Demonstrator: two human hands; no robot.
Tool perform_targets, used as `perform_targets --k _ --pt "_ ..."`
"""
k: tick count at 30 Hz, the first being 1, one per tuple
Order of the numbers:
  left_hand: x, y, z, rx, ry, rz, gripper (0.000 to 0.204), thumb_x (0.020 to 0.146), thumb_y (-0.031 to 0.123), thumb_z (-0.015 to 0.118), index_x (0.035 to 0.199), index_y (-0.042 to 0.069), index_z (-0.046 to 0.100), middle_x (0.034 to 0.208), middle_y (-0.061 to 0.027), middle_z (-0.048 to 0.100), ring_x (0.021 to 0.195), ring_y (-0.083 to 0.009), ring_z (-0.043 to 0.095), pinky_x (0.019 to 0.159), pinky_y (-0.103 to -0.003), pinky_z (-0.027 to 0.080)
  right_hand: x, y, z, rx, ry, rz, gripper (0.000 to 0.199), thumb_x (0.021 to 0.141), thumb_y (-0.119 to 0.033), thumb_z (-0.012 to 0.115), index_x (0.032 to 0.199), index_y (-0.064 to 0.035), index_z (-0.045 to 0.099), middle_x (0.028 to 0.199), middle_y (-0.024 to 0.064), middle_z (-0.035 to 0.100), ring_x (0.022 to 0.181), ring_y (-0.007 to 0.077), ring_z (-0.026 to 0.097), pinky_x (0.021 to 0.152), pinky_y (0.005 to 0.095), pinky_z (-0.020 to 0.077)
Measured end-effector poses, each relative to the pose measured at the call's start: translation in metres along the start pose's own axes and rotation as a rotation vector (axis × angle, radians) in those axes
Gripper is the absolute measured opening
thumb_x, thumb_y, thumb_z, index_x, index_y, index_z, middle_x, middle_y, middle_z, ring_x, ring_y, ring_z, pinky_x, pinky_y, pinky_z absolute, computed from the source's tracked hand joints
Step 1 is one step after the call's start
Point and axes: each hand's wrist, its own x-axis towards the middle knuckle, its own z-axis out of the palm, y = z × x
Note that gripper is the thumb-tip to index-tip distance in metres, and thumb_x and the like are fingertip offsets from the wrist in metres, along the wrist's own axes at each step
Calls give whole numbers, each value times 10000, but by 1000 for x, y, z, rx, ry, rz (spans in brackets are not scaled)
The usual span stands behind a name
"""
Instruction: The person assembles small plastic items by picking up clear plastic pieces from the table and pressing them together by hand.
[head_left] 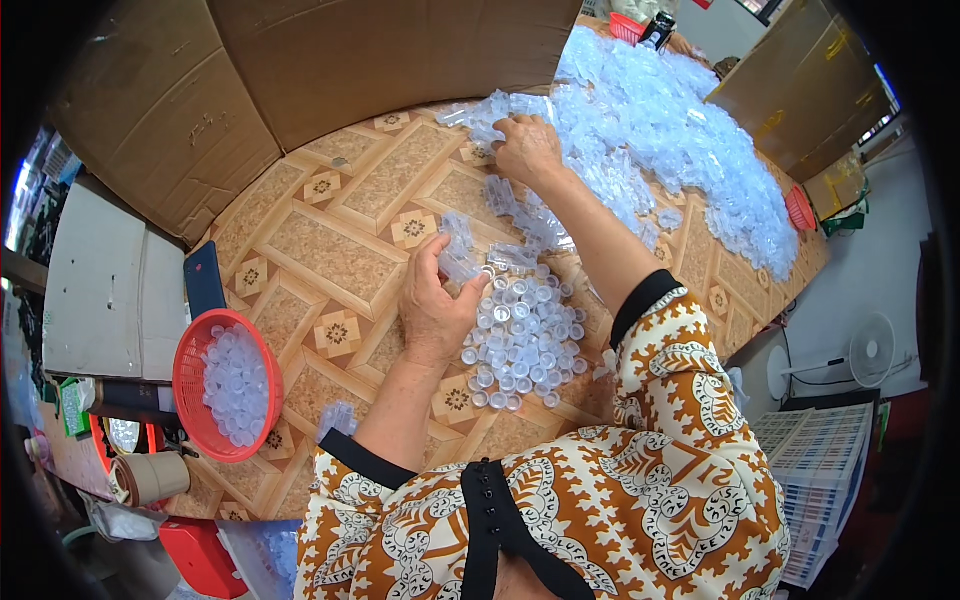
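I am working with two hands over one patterned tabletop (pixel 330 250). My left hand (pixel 432 305) is curling its fingers around one small strip of clear plastic caps (pixel 458 255), thumb and fingers closed on it, just above the loose cluster of round clear caps (pixel 520 340) lying between my forearms; those caps are too many and too overlapped to count reliably, perhaps several dozen. My right hand (pixel 527 148) is reaching to the far side, fingers bent down onto the near edge of one large heap of clear plastic pieces (pixel 670 140); whether it is gripping a piece or only pressing on it I cannot tell. One red round basket (pixel 190 385) is sitting at the left table edge, partly filled with caps. A second and third red basket (pixel 800 208) are showing beside the heap. Two flattened cardboard sheets (pixel 300 70) are leaning behind the table. One white fan (pixel 872 350) is standing on the floor to the right.
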Motion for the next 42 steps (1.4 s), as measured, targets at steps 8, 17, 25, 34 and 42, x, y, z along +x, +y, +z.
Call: perform_targets --k 8,17,25,34,42 --pt "1 -3 -3 -8 -20 -33 625 777 143 826 1308 25 517 1161 -109 602 895 -176 581 791 -323 510 -6 12 17 -185 -85 -167 464 836 -198 589 1292 -129 639 1286 134 636 1267 322 527 1035 504 393" --pt "4 -1 -3 -13 -38 -49 613 780 140 820 1303 25 522 1171 -108 601 913 -177 593 804 -323 509 -20 25 -39 60 -152 84 302 840 -189 591 1089 -150 758 1029 172 731 971 356 692 852 457 544" --pt "2 -4 -6 -38 -20 -12 619 781 128 814 1312 26 513 1293 -136 580 973 -203 618 830 -333 521 50 -11 9 154 30 -107 369 805 -167 588 1139 -153 743 1102 170 712 1049 341 667 926 440 526" --pt "1 -2 -7 0 -35 -23 636 760 108 819 1311 27 511 1348 -137 559 1045 -225 617 834 -340 528 67 -34 67 -54 1 -181 487 832 -205 564 1311 -129 612 1364 147 581 1252 349 540 1014 453 454" --pt "2 -1 -10 -39 -57 -72 639 732 144 824 1277 23 512 1297 -188 566 1173 -349 568 949 -417 491 21 -8 34 241 -124 -249 326 841 -98 557 1144 -57 669 1048 189 712 980 376 664 863 429 528"
